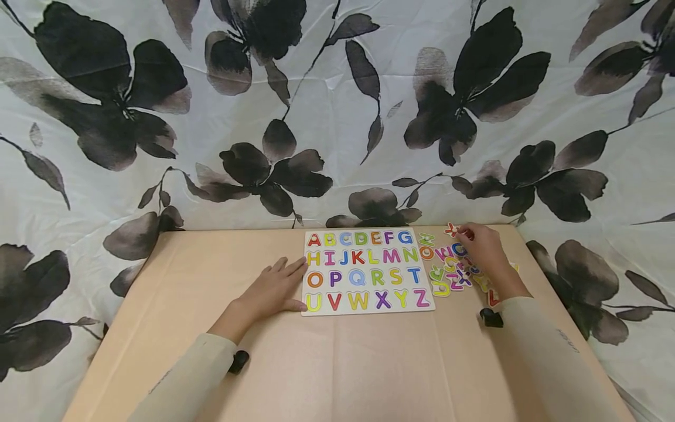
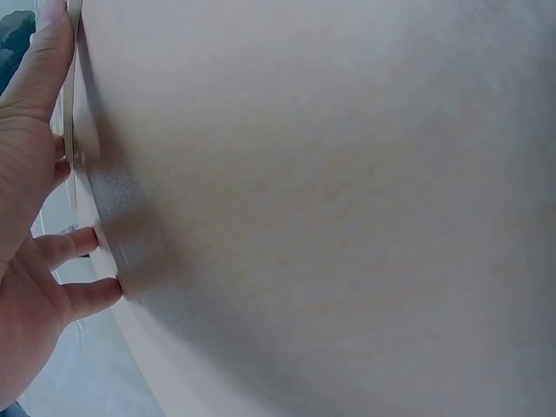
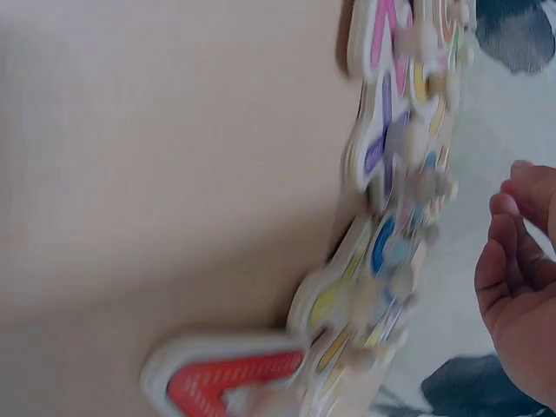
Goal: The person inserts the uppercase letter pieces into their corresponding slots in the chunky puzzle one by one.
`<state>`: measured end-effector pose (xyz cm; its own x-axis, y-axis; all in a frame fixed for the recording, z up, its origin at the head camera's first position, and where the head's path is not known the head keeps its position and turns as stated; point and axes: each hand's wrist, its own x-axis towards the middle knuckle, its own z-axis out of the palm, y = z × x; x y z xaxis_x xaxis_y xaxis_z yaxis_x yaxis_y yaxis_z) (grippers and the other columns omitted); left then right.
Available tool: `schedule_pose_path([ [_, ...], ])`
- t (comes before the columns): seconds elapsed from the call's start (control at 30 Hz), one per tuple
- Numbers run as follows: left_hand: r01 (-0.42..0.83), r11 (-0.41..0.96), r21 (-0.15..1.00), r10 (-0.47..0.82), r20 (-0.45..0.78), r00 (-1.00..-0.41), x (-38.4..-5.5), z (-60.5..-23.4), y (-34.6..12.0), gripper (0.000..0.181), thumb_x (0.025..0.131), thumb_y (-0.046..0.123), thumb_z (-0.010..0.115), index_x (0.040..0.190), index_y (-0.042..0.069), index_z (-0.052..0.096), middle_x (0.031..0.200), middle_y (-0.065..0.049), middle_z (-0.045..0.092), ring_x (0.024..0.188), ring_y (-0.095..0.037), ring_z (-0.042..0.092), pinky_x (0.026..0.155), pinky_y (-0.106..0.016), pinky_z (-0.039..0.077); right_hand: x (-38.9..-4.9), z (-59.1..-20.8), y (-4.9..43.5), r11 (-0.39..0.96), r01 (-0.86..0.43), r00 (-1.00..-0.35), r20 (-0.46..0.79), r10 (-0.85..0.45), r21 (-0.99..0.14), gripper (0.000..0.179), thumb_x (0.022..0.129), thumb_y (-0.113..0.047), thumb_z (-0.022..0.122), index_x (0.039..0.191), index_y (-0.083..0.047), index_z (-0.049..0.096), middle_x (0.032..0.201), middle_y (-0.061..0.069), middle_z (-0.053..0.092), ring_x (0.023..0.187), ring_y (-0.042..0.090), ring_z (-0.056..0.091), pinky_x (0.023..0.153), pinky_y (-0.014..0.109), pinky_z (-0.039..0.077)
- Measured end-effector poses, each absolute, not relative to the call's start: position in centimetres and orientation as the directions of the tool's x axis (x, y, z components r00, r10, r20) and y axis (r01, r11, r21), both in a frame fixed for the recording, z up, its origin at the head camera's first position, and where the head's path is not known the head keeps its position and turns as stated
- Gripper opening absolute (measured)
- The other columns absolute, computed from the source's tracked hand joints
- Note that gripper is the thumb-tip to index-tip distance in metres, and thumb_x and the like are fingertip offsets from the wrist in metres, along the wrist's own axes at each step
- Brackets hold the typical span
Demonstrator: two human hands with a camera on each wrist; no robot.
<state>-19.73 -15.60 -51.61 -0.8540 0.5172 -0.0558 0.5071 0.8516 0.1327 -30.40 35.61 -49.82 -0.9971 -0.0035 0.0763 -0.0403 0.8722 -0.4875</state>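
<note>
A white alphabet puzzle board [image 1: 343,292] with rows of coloured letters A to Z lies on the table. My left hand [image 1: 271,287] rests at its left side, fingers stretched out and touching the edge; the left wrist view shows the thumb [image 2: 45,65] along that edge. At the far right, my right hand [image 1: 484,249] pinches a red letter piece [image 1: 452,230] at the fingertips. Beneath that hand lies a pile of knobbed letter pieces [image 1: 457,275]. In the right wrist view the fingers [image 3: 521,261] are curled together, and the pinched piece is hidden.
The pile touches or nearly touches the board's right edge. A red letter piece [image 3: 234,373] lies at its near end. Tan table surface [image 1: 379,363] spreads in front of the board. Behind hangs a white cloth [image 1: 327,105] with dark flowers.
</note>
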Motion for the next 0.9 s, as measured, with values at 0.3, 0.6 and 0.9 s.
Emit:
schedule_pose_path([
  [0.3, 0.503, 0.853, 0.137, 0.515, -0.069, -0.854, -19.9, -51.5, -15.7, 0.103, 0.085, 0.071, 0.068, 0.161, 0.01, 0.036, 0.169, -0.008, 0.032, 0.147, -0.051, 0.037, 0.11, -0.069, 0.042, -30.3, -50.8, 37.6, 0.886, 0.096, -0.994, -0.004, 0.105, -0.454, 0.026, 0.104, -0.021, 0.061, 0.114, 0.003, 0.063, 0.101, 0.022, 0.064, 0.088, 0.031, 0.055, 0.071, 0.036, 0.05],
  [0.6, 0.506, 0.85, 0.146, 0.519, -0.065, -0.852, -19.7, -51.3, -15.6, 0.102, 0.085, 0.07, 0.069, 0.16, 0.009, 0.038, 0.168, -0.009, 0.034, 0.147, -0.05, 0.038, 0.109, -0.068, 0.043, -30.8, -51.5, 37.9, 0.885, 0.112, -0.994, -0.049, 0.101, -0.451, 0.027, 0.103, -0.024, 0.063, 0.111, 0.002, 0.063, 0.101, 0.021, 0.064, 0.088, 0.031, 0.055, 0.071, 0.035, 0.048],
  [0.9, 0.514, 0.847, 0.137, 0.525, -0.063, -0.849, -19.7, -51.1, -15.6, 0.102, 0.085, 0.07, 0.068, 0.16, 0.009, 0.038, 0.168, -0.009, 0.034, 0.146, -0.049, 0.039, 0.11, -0.067, 0.043, -31.2, -51.7, 37.7, 0.877, 0.101, -0.995, -0.05, 0.088, -0.47, 0.02, 0.104, -0.017, 0.061, 0.111, 0.002, 0.065, 0.101, 0.02, 0.064, 0.091, 0.033, 0.054, 0.076, 0.038, 0.05],
])
